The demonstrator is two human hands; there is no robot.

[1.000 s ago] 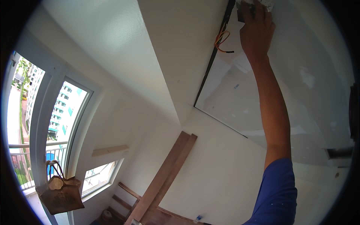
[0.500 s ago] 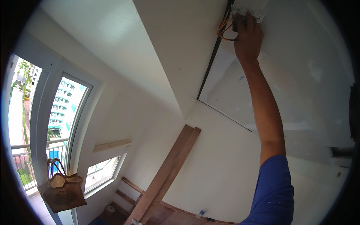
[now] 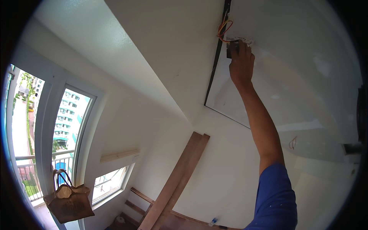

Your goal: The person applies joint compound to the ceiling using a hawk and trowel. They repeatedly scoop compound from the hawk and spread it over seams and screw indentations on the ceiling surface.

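My right hand (image 3: 242, 64) reaches up to a smooth white ceiling panel (image 3: 291, 88). Its fingers are closed around a broad putty knife (image 3: 245, 40), whose edge looks speckled with white filler and lies against the panel. A dark flat part sticks out left of the fingers; the rest of the tool is hidden by the hand. Beside the fingertips, a loop of orange and red wires (image 3: 224, 30) hangs from the dark gap (image 3: 213, 73) along the panel's left edge. My left hand is out of view.
Two long brown boards (image 3: 172, 180) lean at the wall. A brown tote bag (image 3: 69, 203) hangs before the glass door (image 3: 69, 122) at left. A small window (image 3: 109, 184) is below a wooden strip (image 3: 119, 155). Another thin wire (image 3: 293, 142) dangles at right; a plastic bottle (image 3: 213, 221) is low.
My right hand and the putty knife have come down and to the left in the picture, away from the top edge. The view has shifted slightly, and the wire loop now shows above the fingers.
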